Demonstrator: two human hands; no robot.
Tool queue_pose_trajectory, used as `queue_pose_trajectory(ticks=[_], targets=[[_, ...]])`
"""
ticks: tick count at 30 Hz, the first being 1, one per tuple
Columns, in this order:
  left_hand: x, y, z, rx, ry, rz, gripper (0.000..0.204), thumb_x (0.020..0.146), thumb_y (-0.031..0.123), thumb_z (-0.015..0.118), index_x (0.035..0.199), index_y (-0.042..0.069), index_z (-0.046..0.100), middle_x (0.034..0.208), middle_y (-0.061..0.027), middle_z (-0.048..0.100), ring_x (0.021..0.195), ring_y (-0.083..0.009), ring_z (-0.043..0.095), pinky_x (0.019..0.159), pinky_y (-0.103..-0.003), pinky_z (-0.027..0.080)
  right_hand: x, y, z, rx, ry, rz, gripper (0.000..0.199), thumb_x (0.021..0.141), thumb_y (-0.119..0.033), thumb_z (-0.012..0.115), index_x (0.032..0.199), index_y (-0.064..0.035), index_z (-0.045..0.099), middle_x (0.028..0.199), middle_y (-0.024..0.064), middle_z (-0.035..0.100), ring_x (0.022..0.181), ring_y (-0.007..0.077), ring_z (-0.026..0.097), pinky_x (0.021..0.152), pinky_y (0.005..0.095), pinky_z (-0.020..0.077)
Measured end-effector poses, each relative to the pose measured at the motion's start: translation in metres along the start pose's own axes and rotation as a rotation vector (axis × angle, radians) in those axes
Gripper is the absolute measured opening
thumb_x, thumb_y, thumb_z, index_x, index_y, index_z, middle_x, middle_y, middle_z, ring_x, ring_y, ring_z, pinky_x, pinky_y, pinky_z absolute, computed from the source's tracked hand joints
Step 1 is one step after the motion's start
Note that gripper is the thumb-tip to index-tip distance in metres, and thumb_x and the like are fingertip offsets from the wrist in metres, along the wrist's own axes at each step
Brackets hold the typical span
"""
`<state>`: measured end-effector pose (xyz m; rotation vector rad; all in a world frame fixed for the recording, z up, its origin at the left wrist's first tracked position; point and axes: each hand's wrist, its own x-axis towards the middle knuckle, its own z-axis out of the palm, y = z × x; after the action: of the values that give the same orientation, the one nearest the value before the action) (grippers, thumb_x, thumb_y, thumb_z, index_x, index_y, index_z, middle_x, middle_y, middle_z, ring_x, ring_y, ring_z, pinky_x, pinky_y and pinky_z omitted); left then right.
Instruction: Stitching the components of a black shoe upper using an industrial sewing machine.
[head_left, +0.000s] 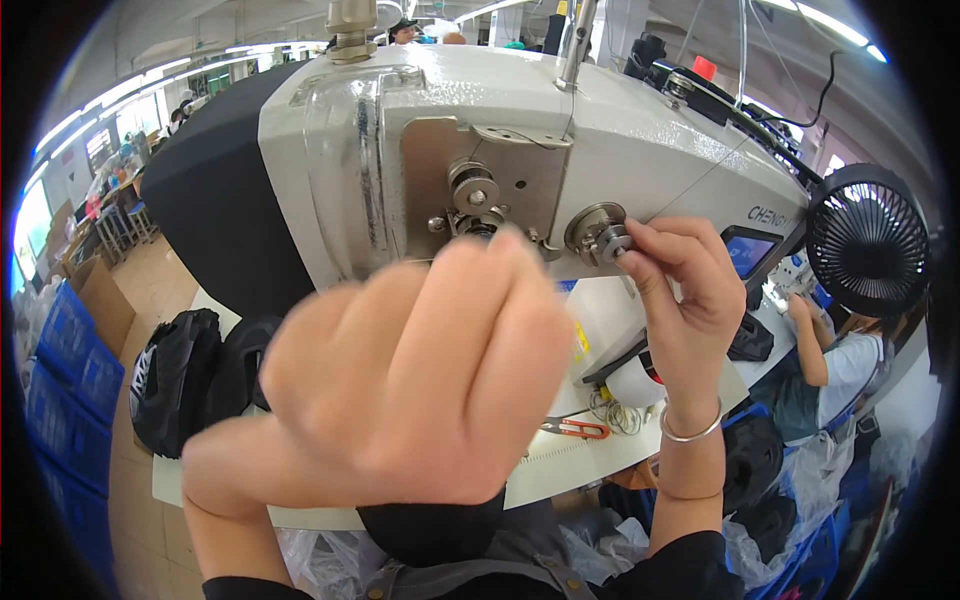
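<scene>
Before me stands a white industrial sewing machine (pixel 655 130). My right hand (pixel 690 285), wearing a silver bangle, has thumb and forefinger closed at a round metal thread tension knob (pixel 606 240) on the machine's front. A thin thread slants down across the white housing toward these fingers. My left hand (pixel 400 390) is raised close in the foreground, slightly blurred, its fingers curled together. Whatever its fingertips hold, if anything, is hidden. Behind it, a metal plate (pixel 425 160) carries another tension disc assembly (pixel 473 188), whose lower part the hand covers.
Orange-handled snips (pixel 575 428) lie on the white table (pixel 560 465). Black padded pieces (pixel 175 380) sit at its left. Blue crates (pixel 75 350) stand on the floor at far left. A black fan (pixel 867 240) is at the right, with another person (pixel 845 360) seated below it.
</scene>
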<state>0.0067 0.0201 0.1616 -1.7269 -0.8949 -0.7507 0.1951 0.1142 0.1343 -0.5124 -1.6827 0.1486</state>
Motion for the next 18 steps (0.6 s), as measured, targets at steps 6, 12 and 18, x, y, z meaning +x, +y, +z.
queue_pose_trajectory(ticks=[6, 12, 18], targets=[[0.078, -0.024, 0.006, -0.142, -0.200, -0.022, 0.029, 0.065, 0.014, 0.069, 0.086, -0.001, 0.056, 0.073, -0.0134, 0.056, 0.065, -0.0227, 0.056, 0.057, -0.030, 0.044, 0.004, 0.000, -0.003, -0.460, -0.043, -0.384, 0.024, 0.062, 0.008, 0.067, 0.084, 0.0007, 0.061, 0.078, 0.0089, 0.056, 0.065, 0.0188, 0.056, 0.057, 0.0265, 0.0449], [0.118, -0.044, 0.008, -0.298, -0.408, 0.010, 0.023, 0.069, 0.018, 0.060, 0.076, -0.003, 0.056, 0.074, -0.0203, 0.057, 0.074, -0.0345, 0.058, 0.066, -0.038, 0.047, 0.018, -0.006, -0.019, -0.402, -0.180, -0.299, 0.021, 0.063, 0.003, 0.065, 0.083, -0.0016, 0.058, 0.072, 0.0089, 0.053, 0.065, 0.0242, 0.054, 0.057, 0.0310, 0.0446], [0.130, -0.040, 0.004, -0.352, -0.557, -0.073, 0.022, 0.070, 0.017, 0.060, 0.074, -0.004, 0.056, 0.074, -0.0203, 0.057, 0.075, -0.0344, 0.058, 0.066, -0.039, 0.047, 0.041, -0.015, -0.027, -0.728, -0.102, -0.514, 0.010, 0.068, -0.003, 0.061, 0.074, -0.0041, 0.053, 0.073, 0.0079, 0.050, 0.062, 0.0242, 0.053, 0.054, 0.0323, 0.0432]])
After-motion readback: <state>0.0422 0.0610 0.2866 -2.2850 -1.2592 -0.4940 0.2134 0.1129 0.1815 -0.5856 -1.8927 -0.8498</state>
